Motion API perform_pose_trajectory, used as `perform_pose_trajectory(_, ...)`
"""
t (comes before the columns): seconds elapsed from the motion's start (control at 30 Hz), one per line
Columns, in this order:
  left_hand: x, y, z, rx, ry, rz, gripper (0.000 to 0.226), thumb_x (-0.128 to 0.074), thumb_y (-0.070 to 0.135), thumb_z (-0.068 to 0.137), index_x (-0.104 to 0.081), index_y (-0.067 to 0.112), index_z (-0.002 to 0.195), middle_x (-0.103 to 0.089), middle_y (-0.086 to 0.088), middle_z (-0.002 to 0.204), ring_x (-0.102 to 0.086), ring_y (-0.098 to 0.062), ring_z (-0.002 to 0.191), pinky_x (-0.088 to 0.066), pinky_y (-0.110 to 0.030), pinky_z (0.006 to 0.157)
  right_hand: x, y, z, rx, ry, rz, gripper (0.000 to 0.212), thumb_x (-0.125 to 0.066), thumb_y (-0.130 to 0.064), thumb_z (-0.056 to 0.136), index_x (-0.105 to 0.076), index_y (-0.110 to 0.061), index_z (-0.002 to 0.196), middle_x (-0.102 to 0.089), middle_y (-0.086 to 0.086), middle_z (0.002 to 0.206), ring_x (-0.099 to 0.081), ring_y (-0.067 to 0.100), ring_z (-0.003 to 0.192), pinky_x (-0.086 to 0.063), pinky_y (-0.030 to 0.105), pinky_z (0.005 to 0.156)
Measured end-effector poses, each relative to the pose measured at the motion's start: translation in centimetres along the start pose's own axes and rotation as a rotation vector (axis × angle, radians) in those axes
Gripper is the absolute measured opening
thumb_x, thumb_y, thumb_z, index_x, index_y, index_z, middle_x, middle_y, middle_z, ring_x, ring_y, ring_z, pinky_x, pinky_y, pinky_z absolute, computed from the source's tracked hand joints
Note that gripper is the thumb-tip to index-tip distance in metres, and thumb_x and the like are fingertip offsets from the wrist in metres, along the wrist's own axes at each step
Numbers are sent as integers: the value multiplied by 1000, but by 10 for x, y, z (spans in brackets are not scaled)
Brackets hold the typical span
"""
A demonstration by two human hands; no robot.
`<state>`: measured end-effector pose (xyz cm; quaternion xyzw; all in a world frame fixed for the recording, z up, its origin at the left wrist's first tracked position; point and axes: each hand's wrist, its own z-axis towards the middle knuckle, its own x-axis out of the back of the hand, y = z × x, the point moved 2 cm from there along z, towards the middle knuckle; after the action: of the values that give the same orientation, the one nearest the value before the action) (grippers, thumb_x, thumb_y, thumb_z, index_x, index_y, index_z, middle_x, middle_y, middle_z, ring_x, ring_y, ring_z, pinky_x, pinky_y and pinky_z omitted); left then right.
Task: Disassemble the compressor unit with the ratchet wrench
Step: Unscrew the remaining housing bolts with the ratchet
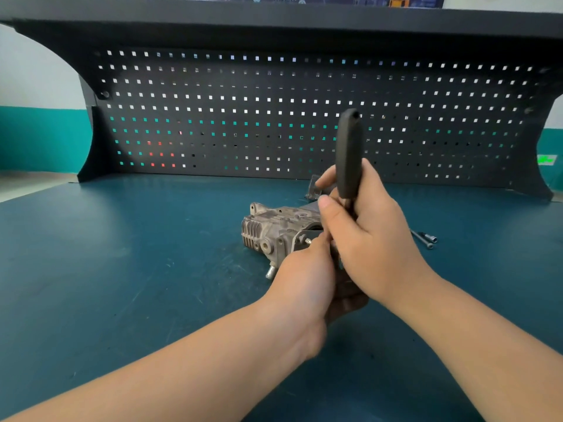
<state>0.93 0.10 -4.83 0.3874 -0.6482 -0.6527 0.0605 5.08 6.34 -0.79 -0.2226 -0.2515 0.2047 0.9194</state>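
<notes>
The compressor unit point(271, 231), a dirty grey metal casting with cooling fins, lies on the blue-green bench top point(137, 254) at the centre. My right hand point(368, 239) grips the ratchet wrench point(348, 153), whose black handle stands almost upright above the unit. The wrench's head is hidden behind my hands. My left hand point(304, 275) reaches to the unit's right end with its fingertips at a small bolt or stud beside the wrench head. Whether they pinch it is hidden.
Two loose long bolts point(425, 239) lie on the bench to the right of my hands. A dark flat part point(313, 187) sits just behind the unit. A black pegboard point(274, 117) with a shelf above closes off the back of the bench.
</notes>
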Motion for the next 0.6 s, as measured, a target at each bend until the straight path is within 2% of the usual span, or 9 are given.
perform_pose_trajectory(0.03, 0, 0, 0, 5, 16, -3, 33, -44, 35, 97, -68, 14, 89, -69, -3, 67, -65, -15, 56, -55, -23, 52, 0, 1, 2, -68, 25, 59, 14, -48, -10, 91, -49, -24, 95, -48, -10, 56, -50, 9, 54, -48, 31, 62)
perform_pose_trajectory(0.13, -2, 0, 0, 28, 53, -18, 36, -40, 35, 99, -60, 13, 79, -64, -2, 52, -57, -12, 41, -49, -18, 43, 3, 8, 7, -289, 109, 215, 19, -46, -2, 90, -48, -21, 90, -48, -4, 51, -46, 8, 47, -42, 20, 45)
perform_pose_trajectory(0.27, -1, -2, 3, 26, 83, -1, 39, -39, 36, 99, -64, 9, 86, -69, -8, 63, -57, -12, 39, -49, -19, 44, 4, 27, 9, -698, 232, 449, 15, -44, -1, 87, -48, -12, 79, -47, 5, 54, -34, 6, 29, -26, 16, 32)
perform_pose_trajectory(0.37, -1, -5, 5, 28, 97, 19, 42, -38, 37, 100, -66, 8, 90, -69, -12, 71, -56, -11, 38, -48, -19, 43, 3, 38, 6, -962, 238, 622, 26, -43, 1, 86, -44, -5, 61, -39, 10, 57, -23, 7, 24, -17, 11, 30)
perform_pose_trajectory(0.5, -2, -6, 5, 36, 101, 14, 44, -38, 39, 99, -67, 6, 96, -69, -14, 75, -56, -11, 38, -48, -19, 42, 1, 41, 5, -1001, 230, 663, 29, -42, 0, 88, -43, -4, 59, -40, 9, 57, -24, 7, 23, -17, 10, 30)
perform_pose_trajectory(0.6, -2, -4, 3, 28, 89, -9, 43, -37, 38, 100, -65, 7, 89, -69, -11, 72, -57, -12, 40, -48, -20, 44, 2, 34, 8, -819, 263, 555, 14, -44, -1, 86, -46, -8, 74, -46, 9, 58, -28, 6, 25, -21, 15, 31)
